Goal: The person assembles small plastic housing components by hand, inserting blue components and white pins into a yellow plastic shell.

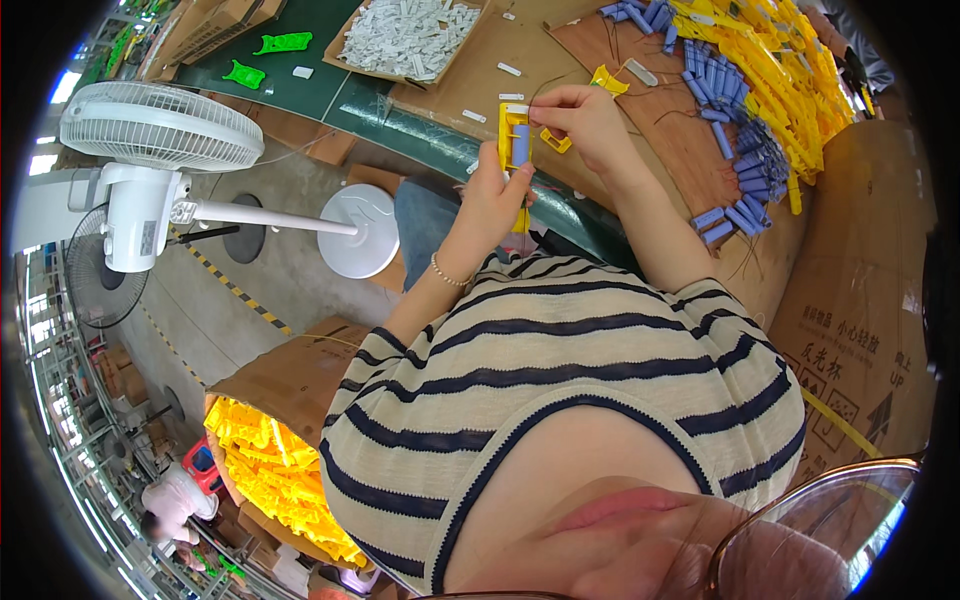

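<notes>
My left hand is closed round the lower part of a yellow plastic housing, held upright over the near edge of the bench. A blue-purple cylindrical battery cell sits lengthwise inside it. At the housing's upper end, the thumb and forefinger of my right hand pinch together beside a small white piece; what lies between the fingertips is too small to make out. Just below my right fingers is another yellow plastic part. Several small white strips, one of them a white piece, lie around the housing.
A cardboard tray holds many white pieces. Wired blue cells and a heap of yellow housings cover the right side. Green parts lie far left. A white fan stands left, above a carton of yellow parts.
</notes>
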### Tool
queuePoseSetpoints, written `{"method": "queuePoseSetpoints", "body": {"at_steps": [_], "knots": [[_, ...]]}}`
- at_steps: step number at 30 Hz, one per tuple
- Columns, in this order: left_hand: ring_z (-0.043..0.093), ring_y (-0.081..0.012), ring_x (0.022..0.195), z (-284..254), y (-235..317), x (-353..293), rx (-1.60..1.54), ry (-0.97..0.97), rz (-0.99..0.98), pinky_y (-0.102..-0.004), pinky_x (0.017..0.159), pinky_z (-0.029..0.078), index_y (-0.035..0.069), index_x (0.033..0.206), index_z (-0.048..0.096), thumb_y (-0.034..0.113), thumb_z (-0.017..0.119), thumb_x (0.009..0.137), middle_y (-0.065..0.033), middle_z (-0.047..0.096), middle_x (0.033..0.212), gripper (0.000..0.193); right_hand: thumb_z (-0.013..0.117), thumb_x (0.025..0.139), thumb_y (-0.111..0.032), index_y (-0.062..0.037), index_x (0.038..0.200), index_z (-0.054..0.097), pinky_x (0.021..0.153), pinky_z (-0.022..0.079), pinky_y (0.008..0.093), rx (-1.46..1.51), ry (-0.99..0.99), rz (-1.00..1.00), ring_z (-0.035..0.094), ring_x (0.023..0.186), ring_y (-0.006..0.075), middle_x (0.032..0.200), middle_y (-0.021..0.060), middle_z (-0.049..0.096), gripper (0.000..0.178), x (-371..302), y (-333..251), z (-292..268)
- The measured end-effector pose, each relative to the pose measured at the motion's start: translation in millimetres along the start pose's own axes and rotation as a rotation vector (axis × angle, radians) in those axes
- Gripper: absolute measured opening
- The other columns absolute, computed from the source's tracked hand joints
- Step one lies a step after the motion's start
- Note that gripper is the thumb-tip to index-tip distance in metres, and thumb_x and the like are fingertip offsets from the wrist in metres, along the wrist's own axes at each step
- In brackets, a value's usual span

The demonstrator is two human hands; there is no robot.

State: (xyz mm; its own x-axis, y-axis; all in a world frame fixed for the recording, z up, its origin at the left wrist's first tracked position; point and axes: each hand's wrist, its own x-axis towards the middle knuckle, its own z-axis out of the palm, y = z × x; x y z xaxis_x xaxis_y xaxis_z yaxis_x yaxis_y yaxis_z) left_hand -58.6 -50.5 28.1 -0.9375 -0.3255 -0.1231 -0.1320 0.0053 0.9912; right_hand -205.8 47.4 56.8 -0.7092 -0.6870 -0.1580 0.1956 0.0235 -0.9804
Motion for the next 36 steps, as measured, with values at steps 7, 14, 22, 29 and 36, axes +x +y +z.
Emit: {"method": "queuePoseSetpoints", "body": {"at_steps": [7,14,22,29,36], "knots": [[0.061,-0.0161,0.065,-4,1,-1,0.014,-0.029,0.043,-0.0294,0.058,0.051,-0.001,0.104,0.037,0.013,0.051,0.092,-0.0114,0.057,0.084,0.023,0.069,0.075,-0.004,0.0044,0.087,0.068,0.06,0.046,0.0209,-0.231,-0.13,-0.141,0.061,0.07,0.0104,0.076,0.0073,0.066,0.014,10,-2,-9],[0.06,-0.0152,0.067,-8,-3,-4,-0.075,-0.121,-0.019,-0.0294,0.06,0.051,0.0,0.104,0.037,0.011,0.049,0.092,-0.0113,0.056,0.086,0.021,0.069,0.076,-0.006,0.0036,0.092,0.065,0.061,0.048,0.0226,-0.529,-0.25,0.032,0.063,0.069,0.0123,0.074,0.0106,0.066,0.02,17,-17,-6],[0.061,-0.0163,0.069,-13,-6,-10,-0.237,-0.337,-0.175,-0.0298,0.062,0.052,0.002,0.116,0.037,0.016,0.047,0.093,-0.0116,0.057,0.095,0.029,0.066,0.077,-0.01,0.0028,0.094,0.066,0.052,0.048,0.0251,-0.719,-0.714,-0.458,0.06,0.057,0.0132,0.073,0.0059,0.066,0.021,41,-14,-23],[0.055,-0.0252,0.103,-32,-1,4,-1.069,-0.196,-0.087,-0.0378,0.09,0.046,0.003,0.137,0.028,0.041,0.044,0.092,-0.0184,0.051,0.12,0.061,0.061,0.074,-0.001,0.0031,0.092,0.067,0.042,0.036,0.0206,-0.517,-0.682,0.085,0.048,0.048,0.0055,0.067,0.0031,0.061,0.019,77,-54,-59],[0.053,-0.0331,0.096,-48,-59,43,0.381,0.335,0.573,-0.0389,0.086,0.042,-0.002,0.108,0.052,0.005,0.058,0.074,-0.0191,0.053,0.104,0.035,0.059,0.078,0.0,0.0035,0.083,0.06,0.047,0.043,0.021,0.168,-0.033,0.245,0.053,0.054,0.0103,0.066,0.0058,0.055,0.007,239,-38,-109]]}}
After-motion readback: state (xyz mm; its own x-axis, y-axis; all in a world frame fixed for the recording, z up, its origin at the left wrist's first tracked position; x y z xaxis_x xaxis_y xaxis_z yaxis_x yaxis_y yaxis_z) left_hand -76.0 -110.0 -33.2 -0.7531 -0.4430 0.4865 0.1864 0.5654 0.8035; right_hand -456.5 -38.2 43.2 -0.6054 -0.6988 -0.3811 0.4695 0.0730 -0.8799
